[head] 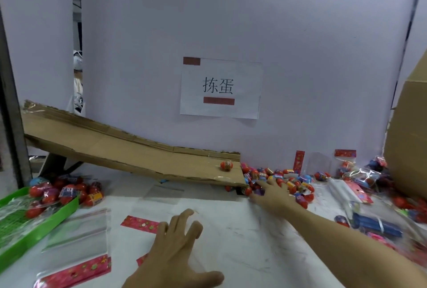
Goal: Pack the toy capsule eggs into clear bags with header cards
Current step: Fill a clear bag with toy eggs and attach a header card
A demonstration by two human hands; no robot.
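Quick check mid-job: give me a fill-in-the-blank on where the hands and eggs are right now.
1. The right hand reaches into the pile of ____ below the ramp.
2. One egg sits alone on the cardboard ____.
3. The left hand hovers over the table, fingers ____.

Missing: eggs; ramp; spread

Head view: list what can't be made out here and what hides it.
- Right hand: fingertips reach into the loose egg pile; motion blur hides whether they grip an egg.
- Left hand: wrist cut off by the bottom edge.
- Cardboard ramp: its underside and support are hidden by the ramp itself.
- Green tray: cut off by the left edge.
- Cardboard box: cut off by the right edge; contents unseen.
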